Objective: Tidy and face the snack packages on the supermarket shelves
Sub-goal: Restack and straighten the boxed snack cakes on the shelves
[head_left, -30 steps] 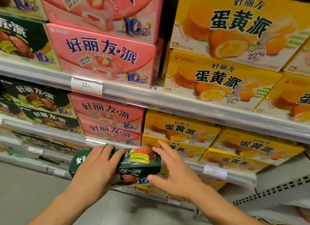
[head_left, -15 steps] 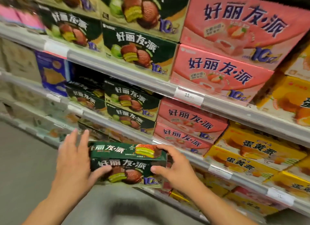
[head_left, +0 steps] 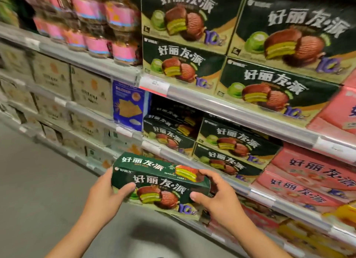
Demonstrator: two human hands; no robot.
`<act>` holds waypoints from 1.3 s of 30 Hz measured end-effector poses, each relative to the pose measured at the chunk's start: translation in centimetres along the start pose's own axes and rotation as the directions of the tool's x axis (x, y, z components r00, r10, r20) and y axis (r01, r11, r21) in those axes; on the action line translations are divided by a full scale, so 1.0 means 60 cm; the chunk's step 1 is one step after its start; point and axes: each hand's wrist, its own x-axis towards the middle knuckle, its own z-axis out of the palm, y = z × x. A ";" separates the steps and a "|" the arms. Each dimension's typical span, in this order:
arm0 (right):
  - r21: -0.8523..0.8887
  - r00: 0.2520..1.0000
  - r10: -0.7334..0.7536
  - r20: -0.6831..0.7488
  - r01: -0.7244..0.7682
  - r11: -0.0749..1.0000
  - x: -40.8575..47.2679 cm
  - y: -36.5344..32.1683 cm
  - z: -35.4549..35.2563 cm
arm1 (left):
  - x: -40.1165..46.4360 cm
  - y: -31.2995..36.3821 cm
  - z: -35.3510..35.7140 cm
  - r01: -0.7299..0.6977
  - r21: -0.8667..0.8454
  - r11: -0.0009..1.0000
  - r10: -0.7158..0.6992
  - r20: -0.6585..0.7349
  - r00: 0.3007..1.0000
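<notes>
A dark green pie box (head_left: 159, 182) hangs in front of the lower shelves, held between both hands. My left hand (head_left: 107, 192) grips its left end, thumb across the front face. My right hand (head_left: 215, 196) grips its right end, fingers curled over the top edge and thumb on the front. Matching green boxes (head_left: 231, 144) stand in two stacked rows on the shelf just behind and above it. Larger green boxes (head_left: 269, 84) fill the shelf higher up.
Pink pie boxes (head_left: 308, 173) sit to the right of the green ones, yellow boxes (head_left: 342, 215) lower right. A blue cracker box (head_left: 129, 105) and beige cartons (head_left: 90, 90) stand left. Pink-labelled jars (head_left: 96, 26) fill the top left. Grey floor (head_left: 38, 190) lies below.
The view has swung left along the shelves, from the yellow and pink boxes to the green section. Both hands closed on the green box's ends and carried it left and slightly up.
</notes>
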 end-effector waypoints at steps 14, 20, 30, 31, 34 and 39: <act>-0.268 0.960 -0.215 -0.181 0.162 0.950 0.240 -0.078 0.085 | 0.318 0.001 -0.065 -0.161 0.012 0.987 0.161 0.012 0.987; -0.522 0.941 -0.204 -0.269 0.036 0.852 0.275 -0.125 0.087 | 0.411 0.022 -0.057 -0.252 -0.057 0.966 0.256 0.080 0.963; -0.704 0.907 -0.093 -0.411 -0.250 0.665 0.300 -0.158 0.071 | 0.492 0.054 -0.012 -0.341 -0.072 0.937 0.348 0.224 0.910; -0.710 0.904 -0.087 -0.418 -0.265 0.652 0.302 -0.158 0.071 | 0.494 0.056 -0.006 -0.339 -0.066 0.938 0.345 0.228 0.910; -0.710 0.891 -0.062 -0.450 -0.315 0.630 0.315 -0.157 0.073 | 0.498 0.054 0.012 -0.356 -0.049 0.933 0.357 0.239 0.903; -0.745 0.883 -0.067 -0.466 -0.350 0.568 0.331 -0.157 0.086 | 0.500 0.038 0.033 -0.381 -0.017 0.924 0.375 0.217 0.901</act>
